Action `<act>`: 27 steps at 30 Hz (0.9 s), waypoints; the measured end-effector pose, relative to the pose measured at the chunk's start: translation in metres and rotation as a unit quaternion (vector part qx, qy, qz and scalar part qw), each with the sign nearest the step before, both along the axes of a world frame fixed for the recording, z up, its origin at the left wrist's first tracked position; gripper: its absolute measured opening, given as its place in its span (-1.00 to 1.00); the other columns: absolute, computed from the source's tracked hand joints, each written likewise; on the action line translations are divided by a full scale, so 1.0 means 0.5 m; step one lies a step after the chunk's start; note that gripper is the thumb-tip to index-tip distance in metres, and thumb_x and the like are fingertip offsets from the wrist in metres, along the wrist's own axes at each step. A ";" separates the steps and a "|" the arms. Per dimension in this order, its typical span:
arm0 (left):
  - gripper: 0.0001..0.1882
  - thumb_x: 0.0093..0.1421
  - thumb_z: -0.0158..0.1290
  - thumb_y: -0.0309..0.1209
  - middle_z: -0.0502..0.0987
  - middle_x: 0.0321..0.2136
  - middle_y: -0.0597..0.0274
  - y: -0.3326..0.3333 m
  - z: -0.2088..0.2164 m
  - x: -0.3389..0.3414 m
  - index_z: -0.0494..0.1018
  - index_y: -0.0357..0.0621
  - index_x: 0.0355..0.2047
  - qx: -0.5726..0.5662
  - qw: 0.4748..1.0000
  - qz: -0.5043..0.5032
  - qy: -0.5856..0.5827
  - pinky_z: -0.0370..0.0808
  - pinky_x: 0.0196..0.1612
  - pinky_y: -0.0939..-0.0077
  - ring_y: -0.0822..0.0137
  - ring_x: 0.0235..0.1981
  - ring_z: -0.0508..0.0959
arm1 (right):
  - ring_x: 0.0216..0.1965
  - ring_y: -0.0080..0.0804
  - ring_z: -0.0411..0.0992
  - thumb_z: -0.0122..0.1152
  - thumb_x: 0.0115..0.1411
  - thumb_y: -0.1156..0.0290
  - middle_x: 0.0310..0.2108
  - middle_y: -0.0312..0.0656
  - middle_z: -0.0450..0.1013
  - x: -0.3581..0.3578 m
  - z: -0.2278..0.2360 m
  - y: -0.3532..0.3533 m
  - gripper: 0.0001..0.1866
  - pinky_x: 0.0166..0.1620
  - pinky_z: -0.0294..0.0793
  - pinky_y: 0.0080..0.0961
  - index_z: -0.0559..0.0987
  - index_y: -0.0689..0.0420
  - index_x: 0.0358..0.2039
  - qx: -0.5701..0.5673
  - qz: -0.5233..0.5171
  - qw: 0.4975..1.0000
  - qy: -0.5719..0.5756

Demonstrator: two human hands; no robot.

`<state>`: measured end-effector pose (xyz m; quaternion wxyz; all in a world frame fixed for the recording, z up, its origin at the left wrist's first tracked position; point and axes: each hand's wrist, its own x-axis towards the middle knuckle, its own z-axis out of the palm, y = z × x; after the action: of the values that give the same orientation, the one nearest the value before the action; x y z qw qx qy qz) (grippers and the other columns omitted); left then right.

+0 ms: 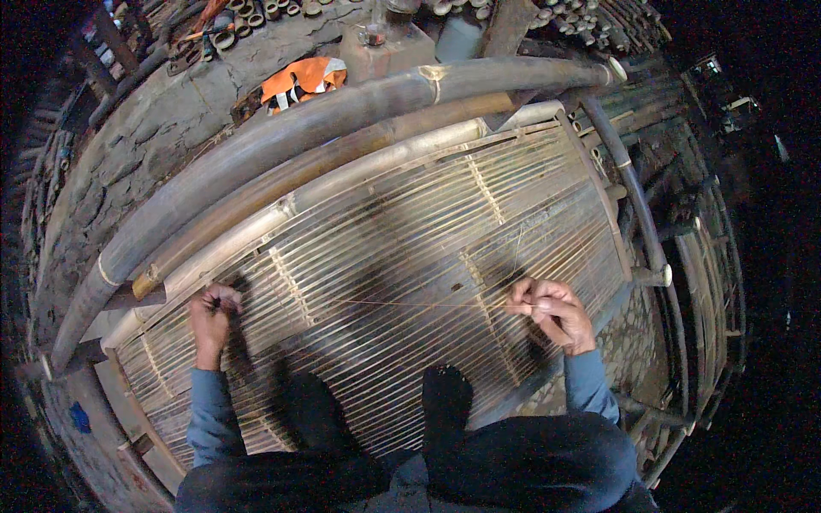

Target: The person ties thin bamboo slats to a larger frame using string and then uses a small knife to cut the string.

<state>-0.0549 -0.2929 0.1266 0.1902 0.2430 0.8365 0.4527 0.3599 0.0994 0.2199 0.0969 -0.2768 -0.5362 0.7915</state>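
A thin orange-red thread (pixel 410 304) runs nearly level between my two hands, above a bamboo slat platform (pixel 385 248). My right hand (pixel 556 312) pinches its right end between thumb and fingers, and a fine pale strand rises just above that hand. At the left, my left hand (pixel 214 323) is closed, with the thread leading toward it. A small dark tuft shows at its fingers; what that is, I cannot make out. The thread's left end is too faint to follow fully into the grip.
My dark-covered feet (pixel 446 398) rest on the slats between my hands. Thick bamboo rails (pixel 359 107) border the far side, and a bamboo post (pixel 629 184) the right. Beyond lie an orange cloth with grey bands (pixel 304 79), a bluish-grey container (pixel 460 38) and cut bamboo pieces (pixel 248 19).
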 end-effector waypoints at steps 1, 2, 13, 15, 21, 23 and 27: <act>-0.84 0.10 -0.06 -0.72 0.55 -0.58 0.22 0.000 -0.013 0.010 0.52 -0.33 -0.49 -0.011 1.000 -0.006 -0.029 0.45 -0.37 0.51 0.42 -0.52 0.51 | -0.25 -0.31 0.46 0.22 0.23 0.35 -0.32 -0.18 0.49 -0.010 0.006 -0.015 -0.82 0.06 0.46 -0.16 0.50 0.18 -0.43 -0.052 -0.046 0.995 0.073; -0.84 0.10 -0.06 -0.71 0.56 -0.58 0.22 0.001 -0.026 0.022 0.52 -0.33 -0.49 0.008 0.997 -0.009 -0.083 0.45 -0.37 0.50 0.42 -0.53 0.51 | -0.20 -0.23 0.45 0.21 0.23 0.34 -0.29 -0.14 0.47 -0.019 0.014 -0.026 -0.80 0.17 0.42 -0.02 0.47 0.17 -0.44 -0.116 -0.088 0.979 0.139; -0.82 0.15 0.16 -0.46 0.59 -0.28 0.03 0.082 0.053 0.167 0.57 -0.25 -0.24 -0.021 0.986 -0.109 0.121 0.48 -0.09 0.32 0.14 -0.22 0.59 | 0.33 0.04 0.20 0.04 0.24 -0.27 0.25 0.21 0.27 -0.167 0.010 -0.087 -0.02 0.39 0.09 -0.09 0.25 0.50 0.23 -0.106 0.075 0.979 0.155; -0.77 0.18 0.18 -0.40 0.60 -0.23 0.02 0.130 0.095 0.199 0.57 -0.24 -0.19 0.014 0.987 -0.100 0.122 0.47 -0.03 0.32 0.12 -0.16 0.59 | 0.33 0.07 0.20 0.03 0.30 -0.11 0.25 0.22 0.26 -0.185 0.002 -0.114 -0.15 0.39 0.09 -0.09 0.25 0.51 0.23 -0.116 0.101 0.975 0.158; -0.68 0.31 0.14 -0.28 0.65 -0.13 0.16 0.289 0.149 0.265 0.60 -0.22 -0.04 0.166 0.918 -0.198 -0.302 0.50 -0.02 0.46 0.39 -0.12 0.58 | 0.29 0.07 0.26 -0.02 0.32 0.21 0.20 0.25 0.31 -0.213 0.030 -0.169 -0.37 0.38 0.13 -0.11 0.29 0.55 0.18 -0.111 0.112 0.979 0.130; -0.68 0.31 0.14 -0.28 0.65 -0.15 0.17 0.316 0.149 0.283 0.60 -0.25 -0.05 0.212 0.884 -0.184 -0.375 0.51 -0.05 0.50 0.42 -0.14 0.58 | 0.27 0.06 0.29 -0.04 0.32 0.25 0.17 0.25 0.33 -0.213 0.044 -0.182 -0.40 0.38 0.15 -0.14 0.31 0.55 0.16 -0.092 0.110 0.983 0.117; -0.71 0.30 0.17 -0.31 0.65 -0.22 0.17 0.339 0.141 0.306 0.61 -0.31 -0.12 0.262 0.849 -0.151 -0.434 0.52 -0.11 0.55 0.44 -0.21 0.58 | 0.21 0.02 0.35 0.01 0.30 0.30 0.09 0.24 0.39 -0.200 0.057 -0.204 -0.43 0.36 0.19 -0.09 0.33 0.58 0.13 -0.071 0.079 0.991 0.078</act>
<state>0.0983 -0.1235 0.1969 0.5292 0.1856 0.4725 0.6799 0.2600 -0.0027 0.2483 0.0557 -0.1773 -0.4893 0.8521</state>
